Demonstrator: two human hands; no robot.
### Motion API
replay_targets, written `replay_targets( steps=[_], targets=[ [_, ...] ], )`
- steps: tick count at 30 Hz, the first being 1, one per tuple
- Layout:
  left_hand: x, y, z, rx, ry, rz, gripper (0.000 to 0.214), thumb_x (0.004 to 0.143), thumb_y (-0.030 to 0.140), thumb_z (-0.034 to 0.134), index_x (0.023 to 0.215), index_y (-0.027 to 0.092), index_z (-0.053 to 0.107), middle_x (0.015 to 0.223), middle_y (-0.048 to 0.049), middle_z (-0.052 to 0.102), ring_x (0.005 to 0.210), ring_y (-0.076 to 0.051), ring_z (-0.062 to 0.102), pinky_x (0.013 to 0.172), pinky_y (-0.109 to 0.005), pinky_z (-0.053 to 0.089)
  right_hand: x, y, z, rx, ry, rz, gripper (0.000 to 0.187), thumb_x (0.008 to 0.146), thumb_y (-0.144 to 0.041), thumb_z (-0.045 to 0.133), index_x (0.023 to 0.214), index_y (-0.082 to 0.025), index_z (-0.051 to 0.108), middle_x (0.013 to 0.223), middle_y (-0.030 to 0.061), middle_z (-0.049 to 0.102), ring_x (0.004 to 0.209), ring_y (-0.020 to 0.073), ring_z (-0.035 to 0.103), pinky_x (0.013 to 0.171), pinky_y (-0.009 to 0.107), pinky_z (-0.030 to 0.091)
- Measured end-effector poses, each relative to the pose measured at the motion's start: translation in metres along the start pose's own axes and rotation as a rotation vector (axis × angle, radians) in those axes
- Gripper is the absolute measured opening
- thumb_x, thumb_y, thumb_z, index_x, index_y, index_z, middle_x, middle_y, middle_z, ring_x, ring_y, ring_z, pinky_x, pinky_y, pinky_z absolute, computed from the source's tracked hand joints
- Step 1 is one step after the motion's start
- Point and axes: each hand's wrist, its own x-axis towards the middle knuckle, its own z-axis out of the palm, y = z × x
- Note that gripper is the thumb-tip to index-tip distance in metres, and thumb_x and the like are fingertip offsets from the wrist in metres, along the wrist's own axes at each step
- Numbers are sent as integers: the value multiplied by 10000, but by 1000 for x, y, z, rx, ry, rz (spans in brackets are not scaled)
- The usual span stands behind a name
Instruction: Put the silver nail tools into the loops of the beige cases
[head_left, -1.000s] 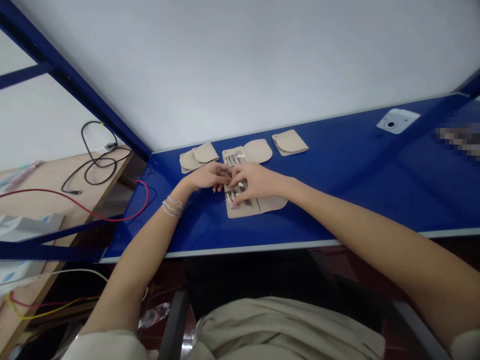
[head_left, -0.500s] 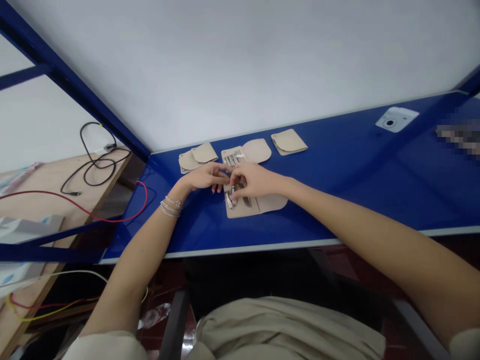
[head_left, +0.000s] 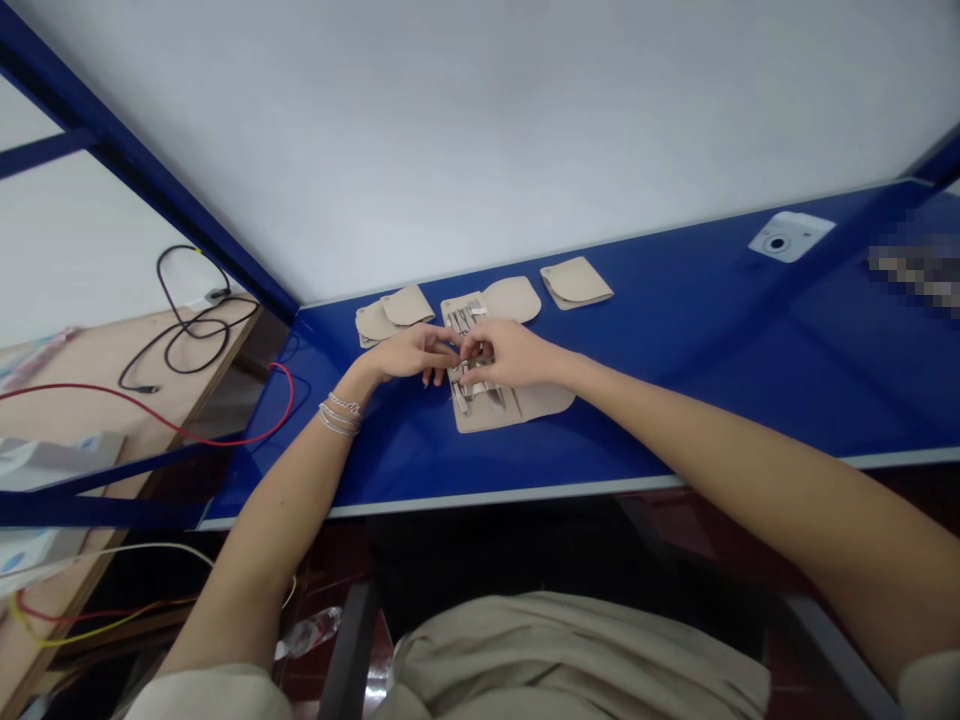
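An open beige manicure kit (head_left: 487, 419) lies flat on the blue table, with a nail clipper (head_left: 460, 400) and other metal tools in its left panel. Over the upper part of that panel, my right hand (head_left: 517, 353) is closed in a pinch; what sits between its fingertips is hidden. My left hand (head_left: 409, 353), with bracelets at the wrist, reaches in from the left. Its fingers are bent together at the kit's upper left edge, close to my right fingertips, and their hold cannot be made out. Just behind lies a second open manicure kit (head_left: 513, 300), partly covered by my right hand.
Two folded beige cases (head_left: 409, 305) overlap at the back left, and another folded case (head_left: 576, 283) lies right of the open kits. A white instant camera (head_left: 792, 237) stands farther right. Left of the table are a black cable (head_left: 206, 350) and a red cable (head_left: 187, 432).
My right hand has shifted slightly up the near kit, uncovering more of the nail clipper and the tools beside it. My left hand stays almost in place.
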Motion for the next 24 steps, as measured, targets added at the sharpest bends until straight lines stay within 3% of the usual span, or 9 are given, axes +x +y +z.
replay_targets(
  steps=[17, 24],
  targets=[
    [0, 0, 1, -23, -2, 2, 330, 853, 272, 667, 1137, 111, 621, 742, -29, 681, 544, -85, 607, 453, -151, 461, -1, -1, 4, 6, 16, -14, 238, 773, -348, 731, 899, -150, 687, 904, 75, 654, 765, 171, 589, 677, 307, 447],
    [1, -1, 0, -15, -11, 15, 306, 819, 235, 687, 1090, 102, 640, 702, -25, 677, 546, -95, 619, 456, -154, 466, -5, -9, 4, 57, -41, -34, 236, 798, -303, 706, 974, -169, 624, 869, 59, 709, 770, 177, 638, 684, 304, 475]
  ],
)
